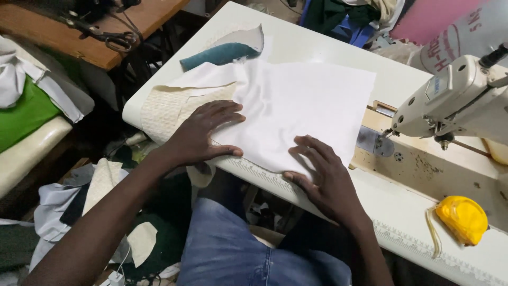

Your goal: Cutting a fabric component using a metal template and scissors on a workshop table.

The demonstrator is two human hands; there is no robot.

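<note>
Jeans knee closest; left hand, right hand both flat, fingers spread, pressing white cloth beside sewing machine.

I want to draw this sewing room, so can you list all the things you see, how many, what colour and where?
white cloth: one, white, flat on the table under both hands
textured cloth: one, cream, at the table's left edge
teal piece: one, teal, at the table's far end
sewing machine: one, off-white, on the right
tape measure: one, yellow, on the table near the right
scissors: one pair, dark, on the wooden bench at top left
green fabric: one, green, far left
scraps: several, pale, on the floor
table: one, white
left hand: flat on the cloth
right hand: flat on the cloth
</note>
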